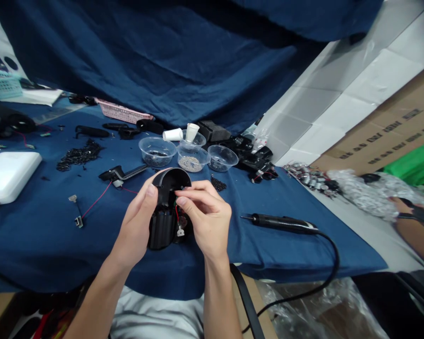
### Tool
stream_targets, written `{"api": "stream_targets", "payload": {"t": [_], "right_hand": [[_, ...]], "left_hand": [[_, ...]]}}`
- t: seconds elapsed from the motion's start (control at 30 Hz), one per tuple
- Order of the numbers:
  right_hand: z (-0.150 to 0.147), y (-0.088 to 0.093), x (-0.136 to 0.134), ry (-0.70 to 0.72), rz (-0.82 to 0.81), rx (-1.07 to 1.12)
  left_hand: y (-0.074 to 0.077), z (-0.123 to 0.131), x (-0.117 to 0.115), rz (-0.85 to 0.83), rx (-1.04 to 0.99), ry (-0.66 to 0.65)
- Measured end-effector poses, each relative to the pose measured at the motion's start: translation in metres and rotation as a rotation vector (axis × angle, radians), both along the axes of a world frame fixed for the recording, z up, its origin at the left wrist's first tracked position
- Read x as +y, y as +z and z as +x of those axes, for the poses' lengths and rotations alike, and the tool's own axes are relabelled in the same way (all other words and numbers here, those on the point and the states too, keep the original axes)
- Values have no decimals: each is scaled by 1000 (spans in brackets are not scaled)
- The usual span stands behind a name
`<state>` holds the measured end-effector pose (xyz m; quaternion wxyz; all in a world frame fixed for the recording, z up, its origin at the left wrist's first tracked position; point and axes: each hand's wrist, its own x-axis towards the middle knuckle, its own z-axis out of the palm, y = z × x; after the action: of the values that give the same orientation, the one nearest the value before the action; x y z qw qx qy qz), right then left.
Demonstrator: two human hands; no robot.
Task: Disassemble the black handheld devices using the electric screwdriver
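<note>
My left hand [140, 221] is closed around the side of a black plastic housing [162, 226], which has a rounded, hollow upper end and a ribbed lower section. Inside the hollow, my right hand [209, 214] pinches a small wired part that its fingertips mostly cover. From under those fingers a red wire [177, 214] runs down to a metal contact tab [180, 232]. Left of the hands lies a black handle-shaped piece [127, 174], with a red wire leading to a small metal-tabbed part [79, 221].
Clear plastic bowls [157, 151] of small parts stand behind the hands, with paper cups [192, 132]. A corded electric screwdriver [286, 223] lies to the right. Loose black parts [79, 154] and a white box [12, 176] are leftward. Another person's arm [417, 230] shows far right.
</note>
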<state>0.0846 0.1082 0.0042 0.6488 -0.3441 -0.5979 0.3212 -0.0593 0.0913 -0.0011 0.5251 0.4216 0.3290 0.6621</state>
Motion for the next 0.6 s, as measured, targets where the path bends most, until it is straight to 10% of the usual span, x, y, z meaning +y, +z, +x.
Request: {"api": "stream_targets", "payload": {"t": [0.47,0.6], "right_hand": [[-11,-3,3,-173,32,28],[-6,3,6,-10,-150,48]], "left_hand": [[6,-1,8,130,179,-1],[16,-13,16,331,465,53]]}}
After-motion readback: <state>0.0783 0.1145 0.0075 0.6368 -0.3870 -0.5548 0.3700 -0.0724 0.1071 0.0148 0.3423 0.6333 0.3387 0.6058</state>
